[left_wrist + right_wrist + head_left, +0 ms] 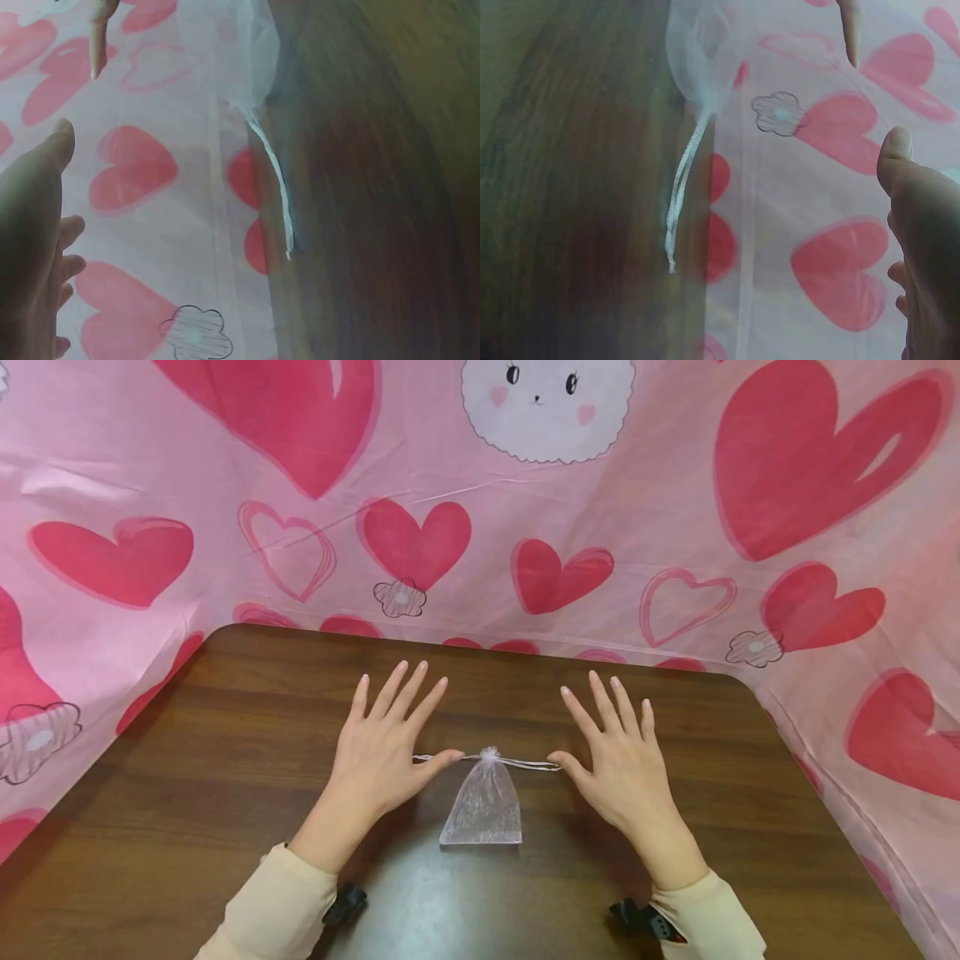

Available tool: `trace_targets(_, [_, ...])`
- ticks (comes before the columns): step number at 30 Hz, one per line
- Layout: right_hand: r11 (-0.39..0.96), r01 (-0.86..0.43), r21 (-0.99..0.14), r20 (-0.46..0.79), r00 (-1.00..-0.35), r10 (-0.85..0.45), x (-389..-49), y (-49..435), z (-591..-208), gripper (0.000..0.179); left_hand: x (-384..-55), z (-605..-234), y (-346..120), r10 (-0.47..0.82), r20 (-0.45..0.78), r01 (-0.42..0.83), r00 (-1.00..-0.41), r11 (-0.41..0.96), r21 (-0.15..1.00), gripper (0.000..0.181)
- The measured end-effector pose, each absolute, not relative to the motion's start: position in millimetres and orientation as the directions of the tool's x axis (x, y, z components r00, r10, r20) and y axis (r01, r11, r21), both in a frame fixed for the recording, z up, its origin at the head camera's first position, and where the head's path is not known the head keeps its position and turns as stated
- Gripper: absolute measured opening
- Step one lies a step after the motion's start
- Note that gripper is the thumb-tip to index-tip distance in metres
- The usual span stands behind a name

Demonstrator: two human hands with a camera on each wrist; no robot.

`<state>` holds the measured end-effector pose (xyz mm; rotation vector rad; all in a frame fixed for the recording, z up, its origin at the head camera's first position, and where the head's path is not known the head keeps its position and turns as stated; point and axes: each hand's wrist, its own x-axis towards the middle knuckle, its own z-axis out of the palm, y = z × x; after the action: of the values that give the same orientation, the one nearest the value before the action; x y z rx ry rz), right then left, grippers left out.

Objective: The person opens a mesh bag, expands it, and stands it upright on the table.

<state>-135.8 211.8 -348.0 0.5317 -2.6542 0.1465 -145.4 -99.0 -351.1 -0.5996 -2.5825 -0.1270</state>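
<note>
A small sheer white organza drawstring bag (pixel 483 806) lies on the table, its neck gathered tight and its cords stretched out to both sides. My left hand (pixel 382 756) is to the left of it with fingers spread, its thumb over the left cord in the head view. On the other side my right hand (pixel 622 760) also has its fingers spread, the thumb tip right at the end of the right cord (pixel 532 765). In the left wrist view the left cord (pixel 277 176) hangs away from the thumb; the right wrist view shows the looped right cord (pixel 679 191) apart from that thumb.
The dark wooden table (pixel 247 710) has rounded far corners. A pink cloth (pixel 480 560) printed with red hearts stands behind and along both sides of it. Black straps with devices (pixel 345 906) sit at both wrists, by the cream sleeves (pixel 273 902).
</note>
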Motion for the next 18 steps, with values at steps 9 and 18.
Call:
trace_targets(9, [0.904,-0.426,0.012,0.383,-0.834,-0.398,-141.3,201.7,-354.4,0.077,-154.2,-356.0,-99.2,0.409,0.430,0.447,-0.805,0.894,-0.015,0.088])
trace_targets(18, [0.891,-0.454,0.004,0.347,-0.835,-0.427,-147.1,194.6,-360.3,0.077,-160.1,-362.3,-95.5,0.444,0.382,0.478,-0.810,0.878,-0.008,0.085])
